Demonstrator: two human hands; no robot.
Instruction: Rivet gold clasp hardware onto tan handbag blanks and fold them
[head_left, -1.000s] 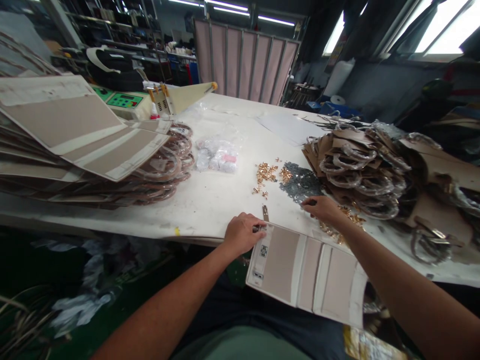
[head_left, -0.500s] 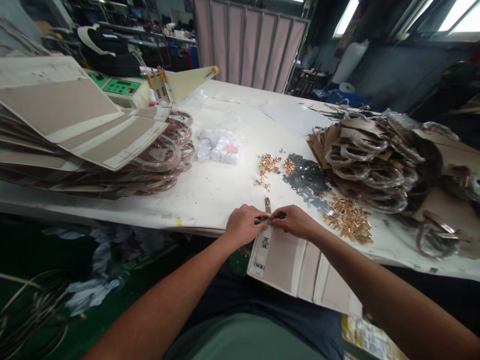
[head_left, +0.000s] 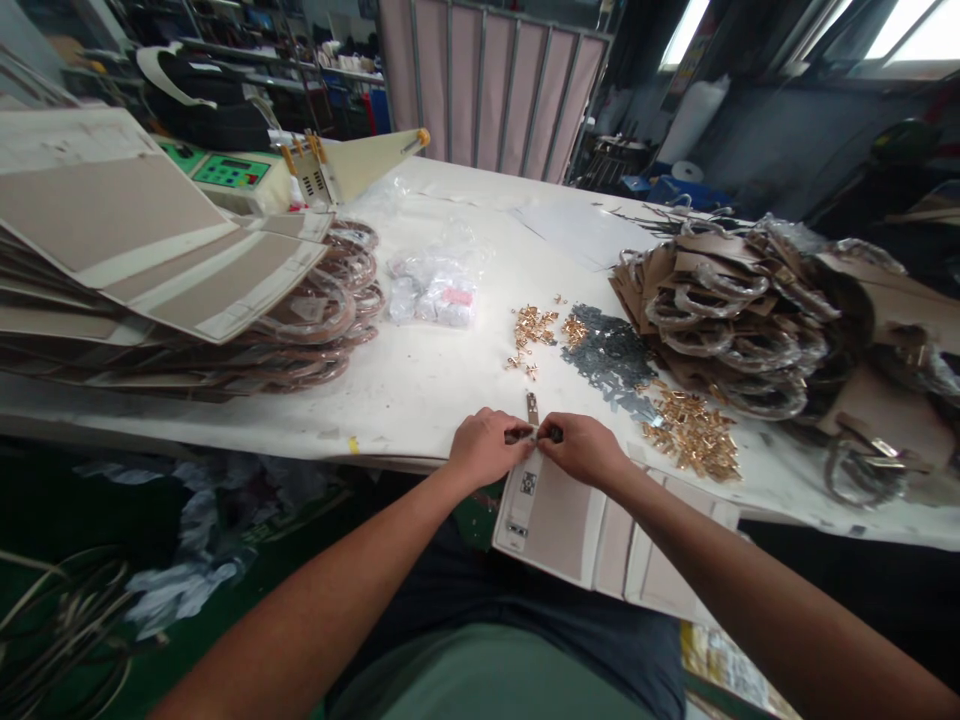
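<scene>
Left hand (head_left: 486, 446): clamped on the upper corner of a beige, white-banded flat panel (head_left: 566, 515), lower centre of the frame.
Right hand (head_left: 581, 446): fingertips at that corner, near the left's; cannot tell whether they grip anything.
Narrow metallic strip (head_left: 532, 407): just beyond, on the white surface (head_left: 420, 390).
Loose dark-grey flat pieces (head_left: 607, 350): right of centre.
Small shiny gold-coloured pieces (head_left: 694, 432): lower right.

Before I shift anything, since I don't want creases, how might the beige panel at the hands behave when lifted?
The beige panel looks fairly stiff within each section, since its edges run straight. It may fold along the pale strips between sections. It is probably light for its size, as its edge looks thin.
</scene>
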